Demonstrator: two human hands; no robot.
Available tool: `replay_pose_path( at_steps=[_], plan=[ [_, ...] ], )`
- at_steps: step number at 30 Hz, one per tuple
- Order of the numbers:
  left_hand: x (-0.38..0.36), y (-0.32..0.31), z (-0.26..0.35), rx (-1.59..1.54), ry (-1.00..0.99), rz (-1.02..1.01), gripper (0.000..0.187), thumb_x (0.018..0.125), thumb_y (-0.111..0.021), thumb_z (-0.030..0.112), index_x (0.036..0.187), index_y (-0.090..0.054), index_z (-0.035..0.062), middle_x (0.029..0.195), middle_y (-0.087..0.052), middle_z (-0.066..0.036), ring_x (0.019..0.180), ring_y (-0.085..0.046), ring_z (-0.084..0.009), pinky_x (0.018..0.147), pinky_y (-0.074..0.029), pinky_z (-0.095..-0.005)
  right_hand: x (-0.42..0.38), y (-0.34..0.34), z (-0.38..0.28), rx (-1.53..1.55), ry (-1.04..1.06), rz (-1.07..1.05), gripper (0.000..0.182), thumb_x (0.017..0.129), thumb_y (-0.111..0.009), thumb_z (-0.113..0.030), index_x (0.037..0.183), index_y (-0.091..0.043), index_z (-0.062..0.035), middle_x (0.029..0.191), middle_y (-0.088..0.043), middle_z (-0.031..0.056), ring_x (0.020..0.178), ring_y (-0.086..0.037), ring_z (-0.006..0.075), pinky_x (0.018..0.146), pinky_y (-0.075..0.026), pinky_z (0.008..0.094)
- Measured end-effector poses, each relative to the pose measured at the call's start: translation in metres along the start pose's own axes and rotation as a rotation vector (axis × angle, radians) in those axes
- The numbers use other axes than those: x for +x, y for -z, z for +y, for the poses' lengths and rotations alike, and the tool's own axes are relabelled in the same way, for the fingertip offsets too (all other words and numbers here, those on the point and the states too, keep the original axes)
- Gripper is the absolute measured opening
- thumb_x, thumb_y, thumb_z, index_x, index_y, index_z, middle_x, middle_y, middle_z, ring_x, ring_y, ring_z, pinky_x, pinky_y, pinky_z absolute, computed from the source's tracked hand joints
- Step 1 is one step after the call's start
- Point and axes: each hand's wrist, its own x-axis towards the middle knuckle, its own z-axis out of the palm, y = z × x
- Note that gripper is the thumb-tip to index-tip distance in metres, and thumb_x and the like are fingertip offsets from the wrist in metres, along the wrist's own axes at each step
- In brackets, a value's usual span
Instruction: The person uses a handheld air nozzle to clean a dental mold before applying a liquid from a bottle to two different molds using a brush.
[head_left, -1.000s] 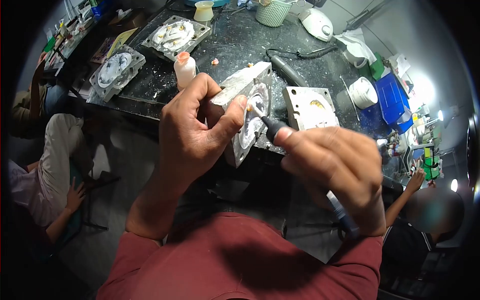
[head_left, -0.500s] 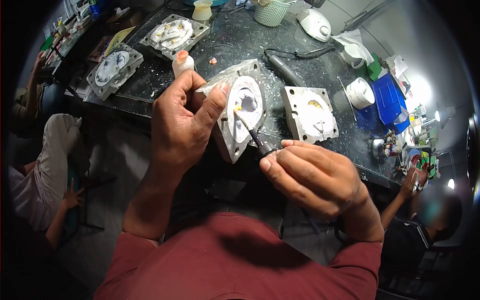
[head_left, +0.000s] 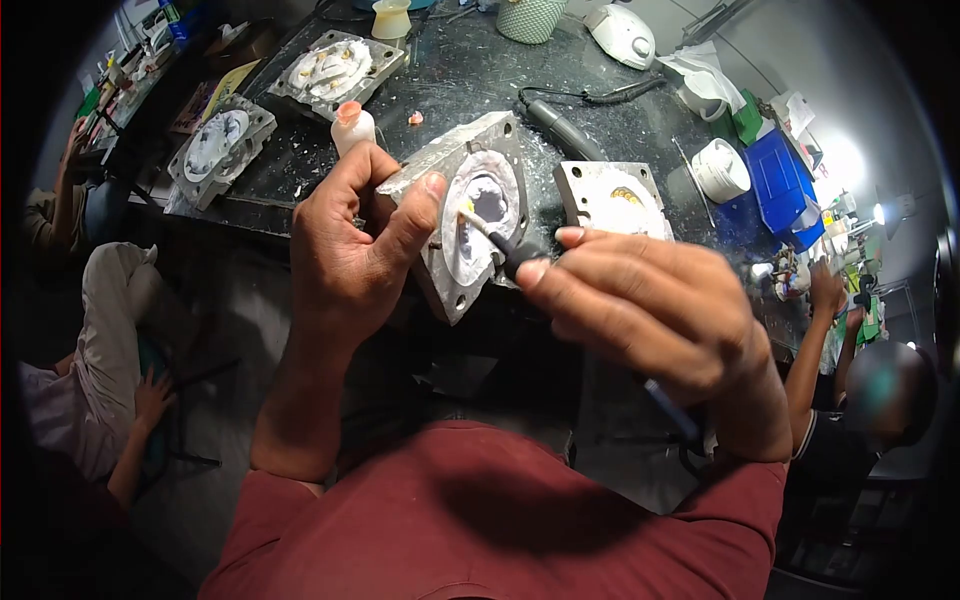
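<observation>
My left hand [head_left: 350, 245] grips a grey metal dental flask [head_left: 488, 132], thumb along its near edge, and holds it tilted toward me. Inside the flask, white plaster [head_left: 505, 175] surrounds a hollow. My right hand [head_left: 655, 305] pinches a black-handled brush [head_left: 512, 254] with a slim pale tip. That tip touches the plaster at the hollow's left side, where a small yellow spot shows. Right of the held flask lies another flask half [head_left: 628, 195] with plaster and a yellowish row, partly covered by my right hand. Behind my left hand stands a white bottle [head_left: 352, 125] with an orange-pink top.
Two more plaster-filled flasks [head_left: 340, 68] [head_left: 218, 145] lie at the left. A grey handpiece [head_left: 560, 128] with a cord, a white tub [head_left: 720, 172], a blue box [head_left: 780, 190] and a mesh basket [head_left: 530, 20] stand farther back. People sit on both sides.
My right hand has moved up and right, turning the brush to a flatter slant. Its tip stays near the yellow spot. The flask and my left hand have shifted slightly left in view.
</observation>
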Motion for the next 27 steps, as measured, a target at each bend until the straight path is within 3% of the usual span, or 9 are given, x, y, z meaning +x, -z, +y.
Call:
replay_pose_path(
  at_steps=[4, 6, 9, 13, 16, 17, 19, 22, 27],
  plan=[
    [-0.002, 0.001, 0.002, -0.014, 0.047, 0.024, 0.037, 0.091, -0.075, 0.030, 0.074, -0.051, 0.0067, 0.060, -0.041, 0.007, 0.060, -0.035, -0.0018, 0.053, -0.031, -0.0233, -0.004, -0.006, -0.012, 0.002, 0.006, -0.018, 0.026, 0.081, -0.076, -0.003, 0.105, -0.070, 0.0054, 0.091, -0.069, 0.0115, 0.082, -0.070, 0.0214, 0.083, -0.064, 0.0396],
    [-0.001, 0.002, 0.002, 0.015, 0.024, 0.019, 0.036, 0.091, -0.074, 0.029, 0.075, -0.051, 0.0065, 0.060, -0.041, 0.007, 0.060, -0.035, -0.0019, 0.053, -0.031, -0.0231, -0.008, -0.005, -0.008, -0.010, 0.047, -0.057, 0.025, 0.083, -0.069, -0.011, 0.104, -0.070, 0.0024, 0.095, -0.067, 0.0090, 0.087, -0.071, 0.0202, 0.084, -0.062, 0.0334],
    [-0.002, 0.003, 0.002, 0.036, 0.025, 0.012, 0.035, 0.091, -0.074, 0.028, 0.075, -0.052, 0.0061, 0.060, -0.042, 0.006, 0.059, -0.036, -0.0019, 0.053, -0.031, -0.0232, -0.011, -0.006, -0.004, 0.019, 0.063, -0.021, 0.027, 0.083, -0.069, -0.011, 0.107, -0.070, 0.0015, 0.093, -0.067, 0.0085, 0.085, -0.071, 0.0200, 0.083, -0.062, 0.0334],
    [-0.003, 0.003, 0.008, 0.049, 0.004, -0.016, 0.033, 0.089, -0.075, 0.026, 0.075, -0.053, 0.0058, 0.060, -0.045, 0.006, 0.058, -0.038, -0.0023, 0.052, -0.032, -0.0235, -0.006, 0.003, 0.009, 0.372, -0.297, 0.047, 0.027, 0.084, -0.071, 0.003, 0.111, -0.071, 0.0010, 0.092, -0.072, 0.0116, 0.076, -0.072, 0.0227, 0.069, -0.058, 0.0311],
    [-0.005, 0.002, 0.008, 0.060, -0.062, -0.003, 0.031, 0.086, -0.075, 0.024, 0.075, -0.053, 0.0055, 0.060, -0.048, 0.004, 0.057, -0.041, -0.0034, 0.052, -0.035, -0.0238, -0.009, -0.003, 0.013, 0.545, -0.454, 0.177, 0.017, 0.091, -0.069, -0.002, 0.107, -0.071, 0.0012, 0.094, -0.074, 0.0097, 0.076, -0.071, 0.0159, 0.068, -0.057, 0.0279],
    [-0.006, 0.003, 0.010, 0.094, -0.063, -0.005, 0.031, 0.085, -0.076, 0.024, 0.075, -0.053, 0.0052, 0.061, -0.048, 0.004, 0.057, -0.041, -0.0041, 0.052, -0.036, -0.0239, -0.008, -0.004, 0.014, 0.545, -0.457, 0.181, 0.017, 0.091, -0.069, -0.002, 0.107, -0.071, 0.0012, 0.094, -0.074, 0.0097, 0.076, -0.071, 0.0159, 0.068, -0.057, 0.0279],
    [-0.007, 0.003, 0.010, 0.128, -0.060, -0.013, 0.031, 0.084, -0.077, 0.023, 0.075, -0.053, 0.0050, 0.062, -0.049, 0.003, 0.057, -0.042, -0.0048, 0.053, -0.037, -0.0241, -0.007, -0.004, 0.017, 0.609, -0.513, 0.199, 0.020, 0.101, -0.057, -0.006, 0.110, -0.064, 0.0104, 0.091, -0.071, 0.0149, 0.074, -0.070, 0.0190, 0.067, -0.058, 0.0309],
    [-0.010, 0.002, 0.009, 0.161, -0.100, -0.023, 0.030, 0.082, -0.077, 0.021, 0.076, -0.053, 0.0045, 0.065, -0.048, 0.001, 0.057, -0.043, -0.0067, 0.052, -0.037, -0.0254, -0.009, -0.010, 0.021, 0.779, -0.607, 0.320, 0.024, 0.104, -0.055, -0.010, 0.112, -0.063, 0.0100, 0.092, -0.071, 0.0140, 0.074, -0.070, 0.0185, 0.068, -0.059, 0.0308],
    [-0.012, 0.001, 0.005, 0.207, -0.153, -0.017, 0.027, 0.080, -0.077, 0.016, 0.077, -0.053, 0.0041, 0.067, -0.046, -0.002, 0.058, -0.043, -0.0098, 0.051, -0.036, -0.0271, -0.011, -0.010, 0.026, 0.717, -0.647, 0.433, 0.023, 0.103, -0.057, -0.014, 0.108, -0.064, 0.0078, 0.093, -0.072, 0.0126, 0.072, -0.070, 0.0163, 0.068, -0.059, 0.0294]
  ],
)
